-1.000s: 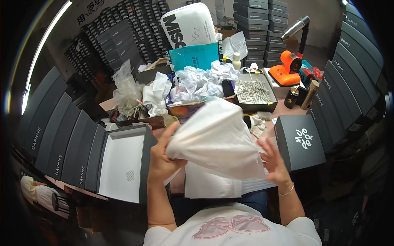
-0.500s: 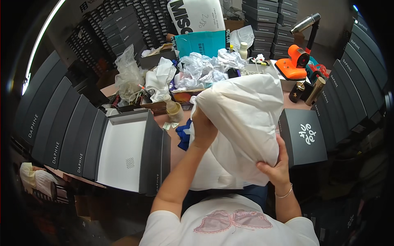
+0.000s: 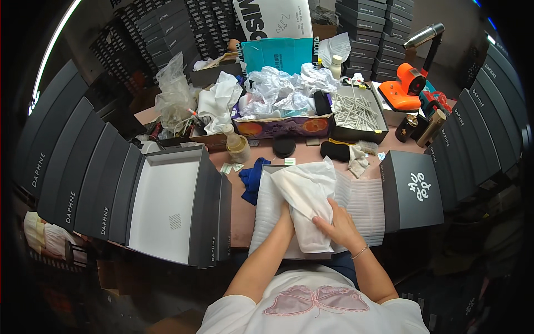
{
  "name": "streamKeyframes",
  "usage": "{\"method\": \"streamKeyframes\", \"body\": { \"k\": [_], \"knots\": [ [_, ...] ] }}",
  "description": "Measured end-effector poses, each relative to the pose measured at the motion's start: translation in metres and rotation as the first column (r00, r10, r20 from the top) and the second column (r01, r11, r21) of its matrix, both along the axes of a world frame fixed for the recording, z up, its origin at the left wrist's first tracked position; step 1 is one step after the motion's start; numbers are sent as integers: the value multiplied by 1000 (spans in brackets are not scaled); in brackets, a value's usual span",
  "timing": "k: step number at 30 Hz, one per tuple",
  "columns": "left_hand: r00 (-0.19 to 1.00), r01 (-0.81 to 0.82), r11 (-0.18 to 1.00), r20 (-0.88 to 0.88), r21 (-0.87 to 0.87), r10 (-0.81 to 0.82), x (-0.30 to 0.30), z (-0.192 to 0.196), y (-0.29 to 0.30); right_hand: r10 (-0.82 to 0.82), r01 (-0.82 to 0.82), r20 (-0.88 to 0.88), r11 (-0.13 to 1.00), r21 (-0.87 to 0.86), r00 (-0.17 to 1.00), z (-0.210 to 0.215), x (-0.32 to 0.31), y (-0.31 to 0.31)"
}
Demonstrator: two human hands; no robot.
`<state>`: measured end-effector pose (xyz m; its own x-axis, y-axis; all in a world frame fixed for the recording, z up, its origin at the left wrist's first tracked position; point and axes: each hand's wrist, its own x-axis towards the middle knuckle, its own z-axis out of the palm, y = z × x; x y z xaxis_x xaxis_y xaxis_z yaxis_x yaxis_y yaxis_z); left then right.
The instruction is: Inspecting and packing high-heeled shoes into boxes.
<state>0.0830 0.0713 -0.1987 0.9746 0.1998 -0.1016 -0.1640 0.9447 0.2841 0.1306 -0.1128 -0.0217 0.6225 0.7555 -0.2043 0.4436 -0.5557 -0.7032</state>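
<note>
A flat bundle wrapped in smooth white paper or thin cloth (image 3: 308,192) lies between my hands, slightly slanted; what is inside cannot be seen. My left hand (image 3: 286,218) reaches under its left side, so most of its fingers are hidden. On the right edge rests my right hand (image 3: 339,224), its thumb on top and its fingers along the side, closed on the bundle. Beneath it spreads a ridged white foam sheet (image 3: 364,206), partly over an open grey box whose far rim (image 3: 271,167) shows. A blue cloth (image 3: 253,181) lies beside the sheet.
At left stands an open grey shoebox (image 3: 167,206) beside upright dark boxes. A closed grey box (image 3: 414,192) sits at right. Behind are a carton of crumpled paper (image 3: 283,129), a tray of white sticks (image 3: 356,111), a pump bottle (image 3: 237,146) and an orange device (image 3: 403,92).
The white-wrapped bundle has come down and nearer the table, now folded much smaller. Both hands moved closer together, uncovering the foam sheet, the stick tray and the carton front.
</note>
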Motion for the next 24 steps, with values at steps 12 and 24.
{"method": "streamKeyframes", "body": {
  "k": [12, 24],
  "knots": [
    [977, -128, 987, -184, -91, 110, 6, 37, -4, 51, -63, 261, 997, 37, 964, -31, 24, 21],
    [911, 404, -691, -196, 599, 363, -131, 150, 1, 212, -263, 478, 964, 42, 852, -32, 18, 64]
  ]
}}
